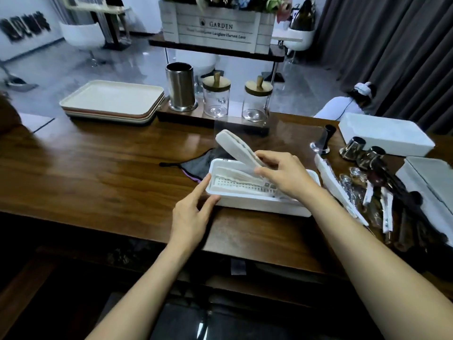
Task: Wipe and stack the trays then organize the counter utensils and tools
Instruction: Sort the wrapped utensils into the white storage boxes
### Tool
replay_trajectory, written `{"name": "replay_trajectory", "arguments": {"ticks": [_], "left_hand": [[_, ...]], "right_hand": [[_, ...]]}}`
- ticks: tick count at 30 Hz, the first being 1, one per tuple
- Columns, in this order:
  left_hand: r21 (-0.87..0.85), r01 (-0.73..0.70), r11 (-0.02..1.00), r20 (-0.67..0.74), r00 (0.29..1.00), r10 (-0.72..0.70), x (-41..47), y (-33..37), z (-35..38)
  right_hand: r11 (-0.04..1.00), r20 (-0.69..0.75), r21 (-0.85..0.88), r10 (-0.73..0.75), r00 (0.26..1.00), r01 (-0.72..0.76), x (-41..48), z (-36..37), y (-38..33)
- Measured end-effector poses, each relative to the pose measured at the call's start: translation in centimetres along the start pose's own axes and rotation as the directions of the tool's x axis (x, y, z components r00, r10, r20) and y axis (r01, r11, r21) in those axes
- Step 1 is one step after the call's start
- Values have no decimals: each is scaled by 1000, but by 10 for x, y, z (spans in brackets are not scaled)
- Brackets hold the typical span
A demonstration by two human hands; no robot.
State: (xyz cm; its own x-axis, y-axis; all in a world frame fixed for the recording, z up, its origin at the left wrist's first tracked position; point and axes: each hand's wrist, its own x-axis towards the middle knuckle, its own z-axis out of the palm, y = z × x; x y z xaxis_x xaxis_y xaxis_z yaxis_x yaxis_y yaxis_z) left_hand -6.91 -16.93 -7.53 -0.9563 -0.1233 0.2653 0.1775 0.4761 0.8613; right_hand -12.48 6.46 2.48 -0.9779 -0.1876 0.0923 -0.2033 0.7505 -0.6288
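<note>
A white utensil box (259, 202) with a slotted insert sits on the wooden counter (98, 173) in front of me. My right hand (284, 175) grips a long white flat piece (235, 146), tilted up and to the left above the box. My left hand (193, 212) touches the box's near-left corner with straight fingers. A stack of cream trays (112, 101) rests at the far left of the counter. A dark cloth (196, 165) lies just behind the box.
Loose spoons and utensils (382, 200) are piled at the right, beside a white lid (338, 190) and two more white boxes (384, 133), (431, 177). Metal jiggers (353, 148), a steel cup (180, 87) and two glass jars (217, 96) stand behind. A person sits at the far right.
</note>
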Motion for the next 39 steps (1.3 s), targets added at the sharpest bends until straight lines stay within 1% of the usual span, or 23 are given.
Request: {"name": "replay_trajectory", "arguments": {"ticks": [4,7,8,11,13,20,23,26,30,32,36,39], "left_hand": [[-2,-18,1000,-8,1000,18,1,-2,2],[17,-37,999,-10,999,37,1,-3,3],[28,-41,999,-10,999,41,2,-4,3],[32,-39,999,-9,999,39,2,-6,4],[35,-38,999,-10,999,38,2,-7,4],[45,-53,998,1,999,53,2,-11,7],[57,-73,996,-17,997,74,2,-10,8],[70,-75,995,-23,997,77,2,-10,8],[46,-56,997,-20,998,56,1,-5,7],[36,-40,999,-13,999,40,1,-5,6],[47,-6,999,26,1000,5,1,-5,4],[54,2,999,24,1000,-4,0,-2,3]], "right_hand": [[999,13,-26,-40,999,40,14,6,-2],[998,47,12,-56,997,55,17,9,-2],[999,64,-19,-44,997,45,17,11,-1],[972,137,-234,-7,991,39,13,17,8],[950,169,-309,5,986,48,10,16,11],[929,191,-367,28,981,45,6,8,7],[919,195,-390,26,980,53,3,7,14],[889,207,-458,80,975,24,-3,1,28],[879,224,-476,129,966,-7,-5,-6,33],[882,227,-471,121,966,0,-4,-5,29],[921,226,-389,94,970,1,-2,2,22],[949,198,-310,128,972,-62,0,8,21]]}}
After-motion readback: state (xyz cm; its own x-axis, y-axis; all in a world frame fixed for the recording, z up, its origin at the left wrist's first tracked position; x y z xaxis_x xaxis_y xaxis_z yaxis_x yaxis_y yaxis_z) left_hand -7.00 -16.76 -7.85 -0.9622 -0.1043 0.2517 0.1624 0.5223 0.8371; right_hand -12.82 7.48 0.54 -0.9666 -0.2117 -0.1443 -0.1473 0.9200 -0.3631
